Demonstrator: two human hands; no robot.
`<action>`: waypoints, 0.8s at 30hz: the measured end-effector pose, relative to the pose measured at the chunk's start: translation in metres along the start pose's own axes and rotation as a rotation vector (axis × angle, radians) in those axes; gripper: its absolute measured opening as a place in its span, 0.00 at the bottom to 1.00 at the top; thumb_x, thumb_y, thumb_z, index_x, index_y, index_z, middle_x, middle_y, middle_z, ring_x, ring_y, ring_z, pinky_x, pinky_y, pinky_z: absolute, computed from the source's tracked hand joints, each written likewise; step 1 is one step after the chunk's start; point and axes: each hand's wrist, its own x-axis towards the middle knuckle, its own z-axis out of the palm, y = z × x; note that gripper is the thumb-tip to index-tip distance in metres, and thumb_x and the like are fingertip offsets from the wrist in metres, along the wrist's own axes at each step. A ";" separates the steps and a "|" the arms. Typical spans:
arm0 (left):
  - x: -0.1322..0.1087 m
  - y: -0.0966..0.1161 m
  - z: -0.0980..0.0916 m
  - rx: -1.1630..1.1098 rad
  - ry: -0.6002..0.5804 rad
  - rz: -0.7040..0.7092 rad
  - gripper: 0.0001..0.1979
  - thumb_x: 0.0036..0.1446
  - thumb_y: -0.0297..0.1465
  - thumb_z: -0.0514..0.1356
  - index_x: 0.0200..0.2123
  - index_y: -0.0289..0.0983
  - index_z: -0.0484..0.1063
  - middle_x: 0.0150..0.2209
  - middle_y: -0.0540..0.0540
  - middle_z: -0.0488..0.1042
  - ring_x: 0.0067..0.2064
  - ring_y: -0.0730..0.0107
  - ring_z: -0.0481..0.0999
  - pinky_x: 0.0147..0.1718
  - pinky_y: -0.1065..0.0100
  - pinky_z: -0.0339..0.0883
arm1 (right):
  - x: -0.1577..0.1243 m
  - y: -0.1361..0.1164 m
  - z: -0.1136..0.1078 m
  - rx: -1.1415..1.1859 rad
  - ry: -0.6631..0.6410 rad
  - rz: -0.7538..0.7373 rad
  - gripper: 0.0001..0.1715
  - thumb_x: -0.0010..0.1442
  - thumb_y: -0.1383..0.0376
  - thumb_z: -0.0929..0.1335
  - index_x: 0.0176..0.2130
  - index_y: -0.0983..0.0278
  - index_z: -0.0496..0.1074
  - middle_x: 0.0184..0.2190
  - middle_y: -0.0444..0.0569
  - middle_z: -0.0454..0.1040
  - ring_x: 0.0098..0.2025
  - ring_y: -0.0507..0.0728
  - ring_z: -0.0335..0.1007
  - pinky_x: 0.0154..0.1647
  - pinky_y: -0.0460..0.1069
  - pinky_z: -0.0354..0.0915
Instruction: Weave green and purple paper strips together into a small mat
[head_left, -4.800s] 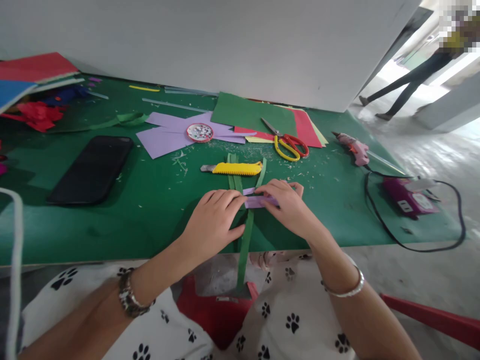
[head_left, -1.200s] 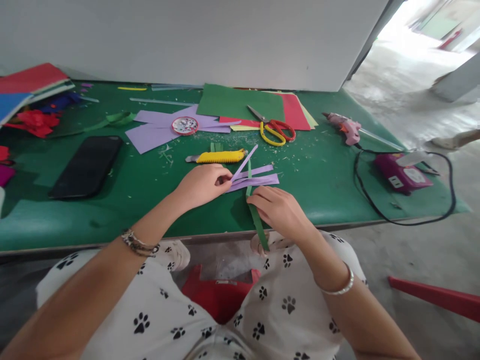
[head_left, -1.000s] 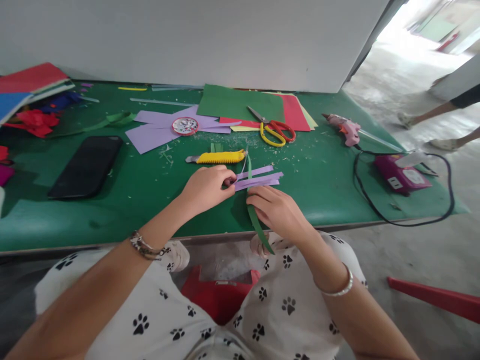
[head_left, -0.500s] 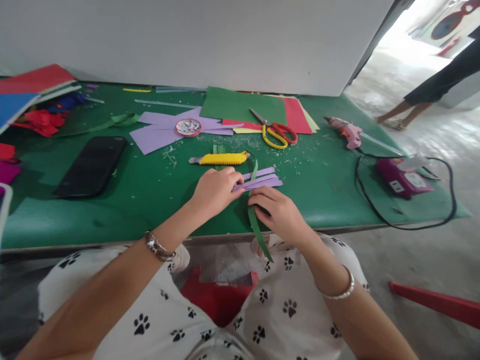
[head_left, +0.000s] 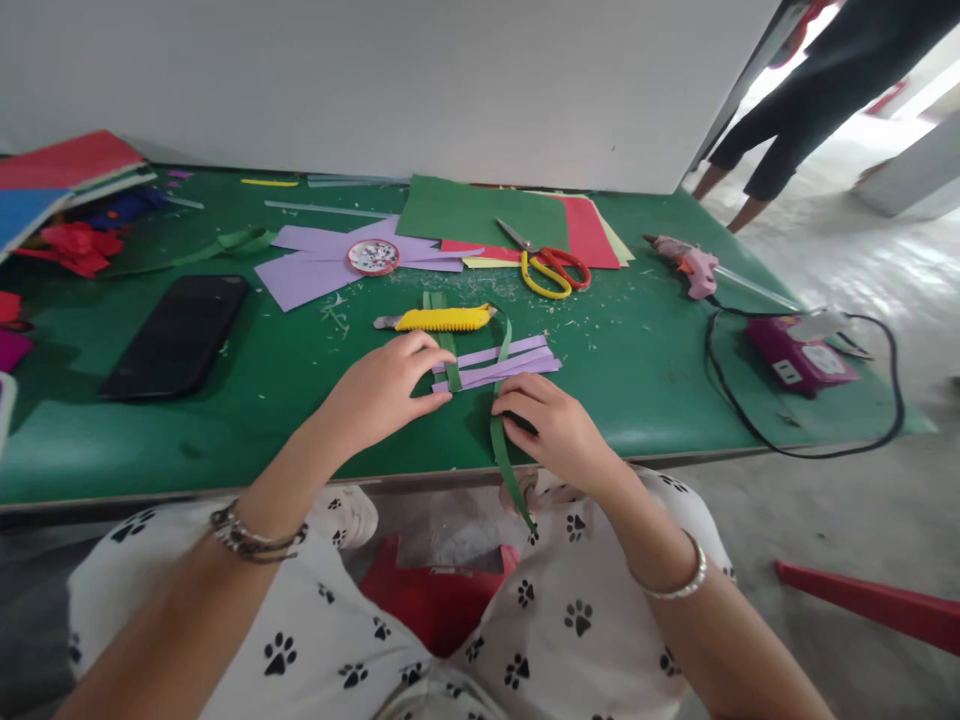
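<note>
Several purple paper strips (head_left: 517, 362) lie side by side on the green table, with a short green strip (head_left: 451, 366) crossing their left end. My left hand (head_left: 386, 385) rests at that end, thumb and fingers apart, fingertips touching or just beside the strips. A long narrow green paper strip (head_left: 507, 460) runs across the purple ones and hangs over the table's front edge. My right hand (head_left: 551, 418) has its fingers closed on this strip below the purple ones. Just beyond the strips lies a yellow utility knife (head_left: 444, 319).
Beyond lie purple paper (head_left: 300, 280) under a round tin (head_left: 373, 257), scissors (head_left: 551, 272) and coloured sheets (head_left: 480, 212). A phone (head_left: 176, 335) is at left. At right are a pink glue gun (head_left: 694, 268) and a corded purple power block (head_left: 799, 355). A person's legs (head_left: 780, 140) stand behind.
My left hand has slid left along the purple strips and opened, uncovering the short green cross strip. My right hand stays on the long green strip. The person behind has moved left, closer to the table.
</note>
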 end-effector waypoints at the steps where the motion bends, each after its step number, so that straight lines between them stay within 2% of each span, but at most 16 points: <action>1: -0.004 -0.003 0.001 0.007 -0.005 -0.006 0.14 0.56 0.35 0.56 0.46 0.38 0.67 0.44 0.44 0.69 0.41 0.65 0.71 0.34 0.68 0.65 | 0.000 0.000 0.000 -0.002 0.000 0.002 0.11 0.57 0.74 0.60 0.33 0.65 0.70 0.35 0.52 0.70 0.38 0.54 0.66 0.38 0.49 0.65; 7: -0.008 -0.008 0.011 0.051 0.049 0.017 0.13 0.57 0.35 0.54 0.44 0.37 0.69 0.43 0.44 0.70 0.44 0.63 0.70 0.35 0.67 0.65 | 0.002 0.000 0.000 -0.007 0.007 0.006 0.11 0.57 0.73 0.60 0.33 0.65 0.70 0.35 0.51 0.70 0.38 0.54 0.67 0.38 0.49 0.66; 13: -0.004 -0.011 0.010 0.078 0.063 0.067 0.11 0.58 0.34 0.54 0.41 0.37 0.71 0.41 0.46 0.72 0.40 0.66 0.71 0.33 0.69 0.65 | 0.004 -0.001 0.000 0.007 0.009 0.015 0.11 0.57 0.73 0.60 0.33 0.65 0.70 0.34 0.52 0.70 0.37 0.54 0.67 0.37 0.49 0.66; 24: 0.001 -0.012 0.011 0.079 0.082 -0.001 0.11 0.56 0.33 0.57 0.42 0.37 0.71 0.40 0.47 0.72 0.40 0.66 0.72 0.29 0.70 0.64 | 0.017 0.003 -0.003 0.020 0.000 0.047 0.12 0.57 0.73 0.59 0.33 0.64 0.70 0.35 0.50 0.70 0.37 0.53 0.68 0.36 0.48 0.66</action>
